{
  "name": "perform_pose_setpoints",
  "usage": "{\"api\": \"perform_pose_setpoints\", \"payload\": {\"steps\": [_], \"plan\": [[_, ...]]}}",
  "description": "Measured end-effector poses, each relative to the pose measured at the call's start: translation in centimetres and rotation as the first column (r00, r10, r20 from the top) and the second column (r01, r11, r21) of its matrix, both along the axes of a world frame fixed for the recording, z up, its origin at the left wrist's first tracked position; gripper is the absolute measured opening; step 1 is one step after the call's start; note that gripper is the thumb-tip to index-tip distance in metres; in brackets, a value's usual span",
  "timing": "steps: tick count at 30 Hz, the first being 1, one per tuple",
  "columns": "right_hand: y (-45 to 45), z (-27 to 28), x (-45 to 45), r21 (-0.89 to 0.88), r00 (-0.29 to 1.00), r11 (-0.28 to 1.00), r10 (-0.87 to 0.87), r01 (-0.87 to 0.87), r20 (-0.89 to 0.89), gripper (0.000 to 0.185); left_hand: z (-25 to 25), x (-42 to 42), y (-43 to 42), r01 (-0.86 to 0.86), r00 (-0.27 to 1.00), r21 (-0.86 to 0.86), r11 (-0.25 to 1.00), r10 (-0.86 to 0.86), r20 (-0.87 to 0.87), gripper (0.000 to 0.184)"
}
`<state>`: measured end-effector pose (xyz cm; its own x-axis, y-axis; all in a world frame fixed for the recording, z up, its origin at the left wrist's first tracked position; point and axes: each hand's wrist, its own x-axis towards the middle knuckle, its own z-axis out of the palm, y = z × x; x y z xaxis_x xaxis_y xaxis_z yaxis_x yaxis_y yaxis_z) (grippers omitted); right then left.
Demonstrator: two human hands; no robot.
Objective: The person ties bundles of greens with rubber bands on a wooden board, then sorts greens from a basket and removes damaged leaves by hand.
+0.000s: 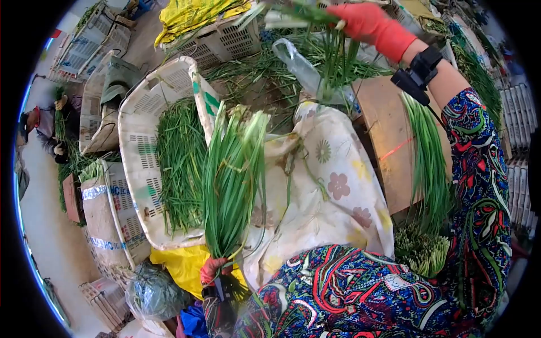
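Note:
My left hand point(214, 270), in a red glove, is closed around the leafy end of a bunch of garlic chives point(232, 186). The bunch stands up from the fist, its pale stem ends at the top, beside the white crate. My right hand point(366, 27), also red-gloved, is raised at the top of the view. It is closed on some slightly blurred garlic chives point(338, 56), with leaves hanging below the hand. A flowered cloth point(344, 152) covers my lap, with a few loose stalks on it.
A white plastic crate point(132, 169) holding green leaves stands left of my lap. At right, more chives point(425, 158) lie on a brown board point(389, 141). Leaf scraps litter the floor ahead. Yellow sacking point(197, 19) lies on a far crate. Another person point(62, 121) is at far left.

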<state>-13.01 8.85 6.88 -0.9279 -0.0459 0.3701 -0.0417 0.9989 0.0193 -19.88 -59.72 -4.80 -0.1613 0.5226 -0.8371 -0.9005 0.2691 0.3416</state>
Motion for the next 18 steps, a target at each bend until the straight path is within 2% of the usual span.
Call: {"api": "perform_pose_setpoints", "payload": {"steps": [1, 2, 3, 4, 7, 8, 10, 11, 12, 13, 14, 15, 16, 18], "plan": [[-1.4, 3.6, 0.2, 0.189, 0.989, 0.975, -0.13, 0.114, 0.072, 0.01, -0.1, 0.2, 0.0, -0.028, 0.999, 0.038, 0.999, 0.027, 0.039, 0.029], [-1.2, 4.7, 0.2, 0.124, 0.993, 0.986, -0.107, 0.114, -0.058, 0.01, 0.2, 0.5, -0.2, 0.082, 0.995, 0.005, 0.997, -0.082, -0.058, 0.029], [-0.3, 5.3, 0.1, 0.131, 0.992, 0.984, -0.118, 0.123, -0.047, 0.01, 1.4, 0.4, 0.7, 0.162, 0.984, -0.002, 0.987, -0.162, -0.076, 0.029], [0.6, 5.8, 0.2, 0.14, 0.991, 0.981, -0.129, 0.133, -0.036, 0.01, 0.6, 0.4, 0.2, 0.159, 0.986, 0.033, 0.987, -0.157, -0.055, 0.03], [6.6, -0.4, 0.1, 0.023, 0.899, 0.912, -0.407, 0.409, 0.164, 0.058, -1.5, 0.7, -1.5, 0.109, 0.989, 0.15, 0.983, -0.122, 0.084, 0.027], [5.1, -0.4, 0.2, 0.252, 0.717, 0.791, -0.612, 0.558, 0.332, 0.072, -1.7, 0.8, -1.6, 0.087, 0.983, 0.167, 0.982, -0.111, 0.145, 0.024], [7.3, -5.0, 1.4, 0.144, 0.713, 0.765, -0.64, 0.628, 0.288, 0.07, -1.0, 0.8, -1.3, 0.148, 0.982, 0.125, 0.981, -0.161, 0.095, 0.027], [6.3, -4.9, 0.6, 0.105, 0.623, 0.758, -0.599, 0.644, 0.502, 0.068, -0.5, 1.0, -1.3, 0.17, 0.981, 0.097, 0.981, -0.177, 0.076, 0.028], [5.2, -4.8, -0.2, 0.074, 0.507, 0.749, -0.514, 0.658, 0.692, 0.066, -0.3, 1.0, -1.0, 0.222, 0.957, 0.053, 0.974, -0.228, 0.179, 0.029], [2.7, -5.2, -0.6, -0.168, 0.609, 0.743, -0.374, 0.648, 0.699, 0.062, 0.0, 0.4, -0.7, 0.275, 0.92, 0.013, 0.961, -0.267, 0.286, 0.031], [0.7, -6.8, -1.1, -0.4, 0.646, 0.591, -0.285, 0.7, 0.708, 0.062, 0.1, 0.1, -0.5, 0.308, 0.901, 0.034, 0.951, -0.303, 0.31, 0.031], [-1.5, -7.9, -1.4, -0.535, 0.661, 0.472, -0.147, 0.701, 0.736, 0.062, 0.1, -0.3, -0.3, 0.341, 0.88, 0.055, 0.938, -0.339, 0.332, 0.032], [-5.2, -7.9, -1.5, -0.635, 0.676, 0.329, -0.011, 0.699, 0.737, 0.061, 0.0, 0.4, 0.0, 0.311, 0.917, 0.104, 0.945, -0.327, 0.228, 0.032], [-12.6, -6.5, -1.3, -0.67, 0.651, 0.274, 0.171, 0.69, 0.74, 0.065, 0.2, 1.7, 1.1, 0.221, 0.975, 0.187, 0.957, -0.221, -0.024, 0.03]]}}
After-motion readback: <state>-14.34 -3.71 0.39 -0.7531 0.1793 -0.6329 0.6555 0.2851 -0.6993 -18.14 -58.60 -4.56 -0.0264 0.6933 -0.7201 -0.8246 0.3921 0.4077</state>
